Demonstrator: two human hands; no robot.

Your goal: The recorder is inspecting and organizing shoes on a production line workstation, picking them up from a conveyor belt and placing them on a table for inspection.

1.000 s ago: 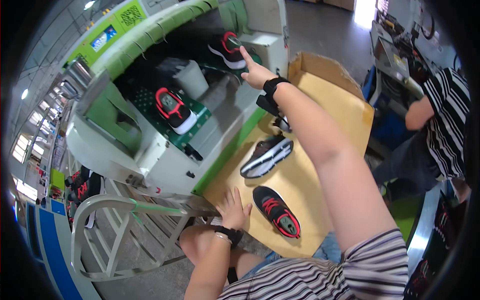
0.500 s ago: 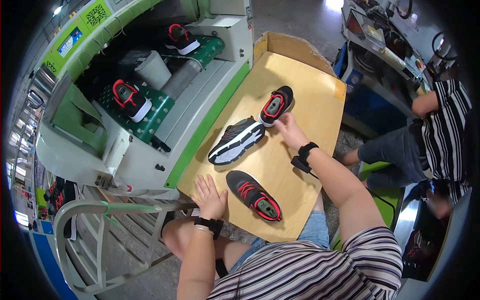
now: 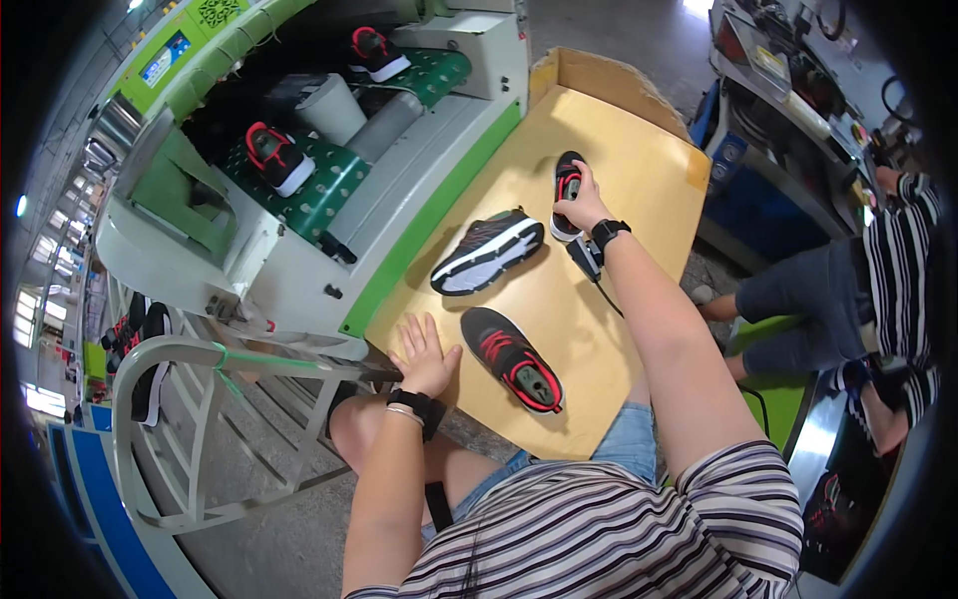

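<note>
At the far left, dark shoes (image 3: 150, 364) with red details are seen beyond a curved grey metal frame (image 3: 165, 349). Beside it, a green perforated belt (image 3: 324, 198) is framed by a white and green machine (image 3: 160, 245); on the belt, one black-and-red shoe (image 3: 276, 160) is carried near and another dark shoe (image 3: 377, 57) far. The left hand (image 3: 425, 359) is laid at the left edge of a wooden board (image 3: 624, 145), its fingers spread and nothing held. Just right of it on the board, a tipped shoe (image 3: 487, 255) is turned with its white sole side showing, and nearer, an upright laced shoe (image 3: 512, 359) is set. Farther right, the far shoe (image 3: 566, 182) on the board is grasped around its collar by the fingers of the right hand (image 3: 587, 205). At the right, a co-worker in a striped shirt (image 3: 903, 270) is seen.
</note>
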